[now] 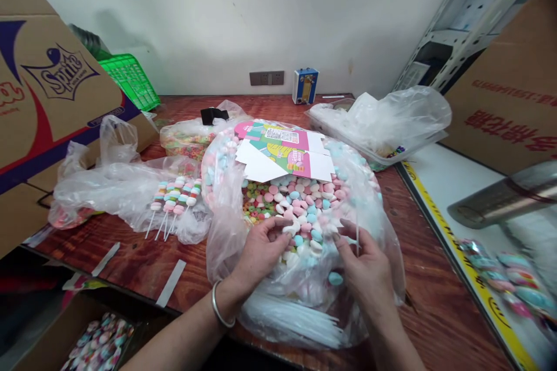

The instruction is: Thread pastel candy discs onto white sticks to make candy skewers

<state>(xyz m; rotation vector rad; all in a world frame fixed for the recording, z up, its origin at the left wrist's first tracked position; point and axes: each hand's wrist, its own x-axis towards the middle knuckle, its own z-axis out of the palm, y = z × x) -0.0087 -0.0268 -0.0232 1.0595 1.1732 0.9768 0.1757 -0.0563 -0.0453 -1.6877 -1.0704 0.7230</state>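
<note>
A big clear plastic bag (226, 208) full of pink, blue and white round candies (304, 197) lies on the wooden table (418, 301) before me. My left hand (261, 252) reaches into the pile, fingers pinched on a white candy (290, 228). My right hand (363, 269) is closed on a thin white stick (357, 237) held upright, with candies at its fingertips. A bundle of white sticks (296, 319) lies in the bag near the table edge. Flat pink and green printed cartons (287, 153) rest on the candies.
Several finished candy skewers (174, 200) lie on a plastic bag at the left. A Sprite carton (47, 93) and green basket (130, 78) stand at far left. A tray under plastic (383, 122) sits at the back right. A metal cylinder (505, 197) juts in from the right.
</note>
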